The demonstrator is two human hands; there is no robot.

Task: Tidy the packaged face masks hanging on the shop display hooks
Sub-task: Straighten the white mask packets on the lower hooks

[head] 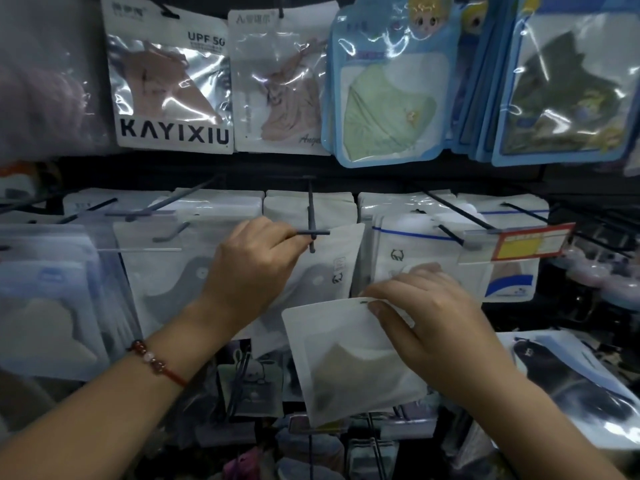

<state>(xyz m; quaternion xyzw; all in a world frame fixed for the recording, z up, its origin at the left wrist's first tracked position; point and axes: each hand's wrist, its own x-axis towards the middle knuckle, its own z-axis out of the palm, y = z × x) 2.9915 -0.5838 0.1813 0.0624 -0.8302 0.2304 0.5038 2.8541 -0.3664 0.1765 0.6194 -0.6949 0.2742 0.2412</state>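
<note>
At hook (pixel 311 233): left fingers (pixel 277 233) pinching.

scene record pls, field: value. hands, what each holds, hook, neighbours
left hand: pinches the end of the dark display hook
right hand: pinches the top edge of a loose white mask packet
packet state: off the hook, tilted, below the hook tip
hook load: white packets hang behind the left hand
upper row: KAYIXIU packet, blue packet with green mask
right side: red and yellow price tag
left wrist: red bead bracelet
</note>
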